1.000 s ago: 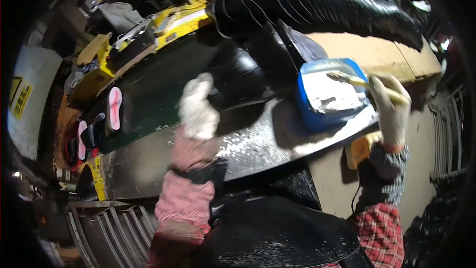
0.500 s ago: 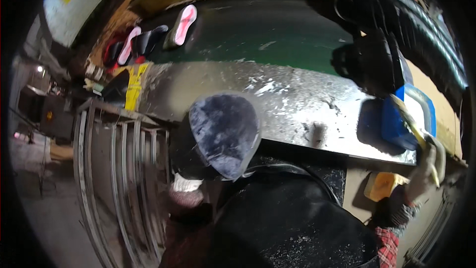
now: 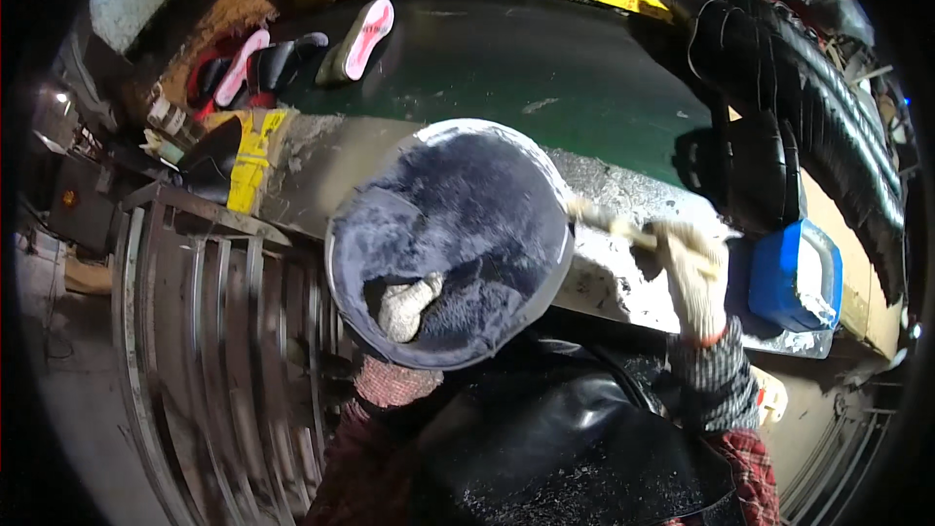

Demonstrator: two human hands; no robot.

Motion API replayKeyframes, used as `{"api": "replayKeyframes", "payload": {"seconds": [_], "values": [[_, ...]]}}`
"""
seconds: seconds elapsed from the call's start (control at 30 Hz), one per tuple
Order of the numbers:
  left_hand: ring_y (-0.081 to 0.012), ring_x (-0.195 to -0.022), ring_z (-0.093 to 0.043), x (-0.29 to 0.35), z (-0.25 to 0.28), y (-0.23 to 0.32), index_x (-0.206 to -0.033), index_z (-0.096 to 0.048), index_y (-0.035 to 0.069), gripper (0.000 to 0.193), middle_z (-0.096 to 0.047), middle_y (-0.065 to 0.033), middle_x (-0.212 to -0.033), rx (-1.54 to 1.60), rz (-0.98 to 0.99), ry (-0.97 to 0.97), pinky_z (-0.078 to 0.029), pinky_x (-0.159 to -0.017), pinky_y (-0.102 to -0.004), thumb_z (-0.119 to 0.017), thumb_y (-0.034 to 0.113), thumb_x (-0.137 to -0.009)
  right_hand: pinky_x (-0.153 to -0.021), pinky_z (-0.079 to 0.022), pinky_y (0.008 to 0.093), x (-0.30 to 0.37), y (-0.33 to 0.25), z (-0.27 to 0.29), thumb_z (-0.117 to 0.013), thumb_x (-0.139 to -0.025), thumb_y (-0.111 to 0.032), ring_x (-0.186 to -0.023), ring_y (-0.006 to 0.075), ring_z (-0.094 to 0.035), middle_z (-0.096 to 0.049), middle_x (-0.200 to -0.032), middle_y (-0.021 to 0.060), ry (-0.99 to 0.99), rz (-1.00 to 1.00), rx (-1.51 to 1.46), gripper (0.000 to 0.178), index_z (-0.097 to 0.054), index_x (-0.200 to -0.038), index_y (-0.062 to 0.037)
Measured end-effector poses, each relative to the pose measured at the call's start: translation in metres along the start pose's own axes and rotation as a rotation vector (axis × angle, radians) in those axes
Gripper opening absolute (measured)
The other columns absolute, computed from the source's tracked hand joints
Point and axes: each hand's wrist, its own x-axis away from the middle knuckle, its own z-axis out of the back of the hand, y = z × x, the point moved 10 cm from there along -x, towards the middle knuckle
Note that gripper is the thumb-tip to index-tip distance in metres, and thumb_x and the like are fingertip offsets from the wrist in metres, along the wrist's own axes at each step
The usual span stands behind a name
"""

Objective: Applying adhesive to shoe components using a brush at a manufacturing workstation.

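My left hand (image 3: 406,308), in a pale glove, holds up a black piece with grey-blue fur lining that looks like a boot upper (image 3: 458,205). Part of the hand shows inside its opening; the other fingers are hidden. A white, wet-looking band runs along the upper's far and right rim. My right hand (image 3: 693,278), also gloved, grips the handle of a brush (image 3: 618,224), whose bristles touch the right side of that rim. To the right of the brush stands a blue container (image 3: 779,278) of white paste, probably glue.
Beyond lies a dark green belt (image 3: 506,58) with a metal edge. Pink-soled shoes (image 3: 368,39) sit at its far left, and a row of black boot-like pieces (image 3: 769,68) lines its right. A metal rack (image 3: 214,331) stands at the lower left.
My right hand has moved left from the blue container to the upper, bringing the brush to its rim. The upper has been raised and turned, its opening now showing.
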Motion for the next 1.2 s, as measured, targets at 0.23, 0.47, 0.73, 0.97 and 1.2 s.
{"api": "replayKeyframes", "payload": {"seconds": [0.23, 0.47, 0.73, 0.97, 1.2], "values": [[-0.0313, -0.122, -0.048, 0.015, 0.002, 0.007, -0.137, -0.041, 0.003, 0.055, -0.048, -0.0151, -0.136, -0.120, -0.045, 0.034, -0.035, -0.106, -0.0444, -0.050, 0.037, -0.094, -0.063, -0.049, 0.0209, -0.028, -0.065, -0.002, -0.064, -0.091, -0.018, -0.069, 0.0071, -0.058, -0.067, -0.085, 0.0058, 0.154, 0.046, -0.085, 0.026, -0.064, -0.103, 0.0046], [-0.0306, -0.122, -0.048, 0.052, -0.030, 0.043, -0.136, -0.042, 0.003, 0.054, -0.048, -0.0143, -0.135, -0.513, -0.269, 0.054, -0.036, -0.106, -0.0432, -0.050, 0.036, -0.094, -0.069, -0.055, 0.0337, 0.026, -0.174, -0.119, -0.066, -0.085, -0.014, -0.076, 0.0230, -0.068, -0.068, -0.086, 0.0134, -0.459, 0.682, -0.046, 0.024, -0.064, -0.102, 0.0023], [-0.0298, -0.121, -0.049, 0.058, -0.099, 0.087, -0.136, -0.042, 0.003, 0.053, -0.049, -0.0134, -0.134, -1.803, -0.869, 0.096, -0.037, -0.105, -0.0419, -0.049, 0.034, -0.094, -0.060, -0.053, 0.0250, 0.049, -0.123, -0.083, -0.051, -0.094, -0.012, -0.070, 0.0160, -0.061, -0.064, -0.086, 0.0155, -0.483, 0.370, 0.032, 0.027, -0.056, -0.111, 0.0088], [-0.0291, -0.120, -0.049, 0.025, -0.100, 0.057, -0.136, -0.042, 0.003, 0.052, -0.049, -0.0126, -0.134, -2.164, -1.002, 0.068, -0.038, -0.105, -0.0408, -0.049, 0.033, -0.094, -0.061, -0.047, 0.0238, 0.063, -0.080, 0.022, -0.063, -0.089, -0.020, -0.065, 0.0106, -0.058, -0.065, -0.075, 0.0064, 0.004, 0.067, 0.090, 0.026, -0.066, -0.096, 0.0044], [-0.0285, -0.120, -0.050, 0.039, -0.109, 0.031, -0.135, -0.042, 0.002, 0.051, -0.050, -0.0119, -0.133, -2.295, -1.129, 0.039, -0.038, -0.104, -0.0396, -0.048, 0.032, -0.094, -0.064, -0.050, 0.0192, 0.032, -0.082, 0.098, -0.060, -0.093, -0.015, -0.071, 0.0100, -0.061, -0.067, -0.088, 0.0099, 0.394, 0.537, 0.036, 0.025, -0.063, -0.104, 0.0070]]}}
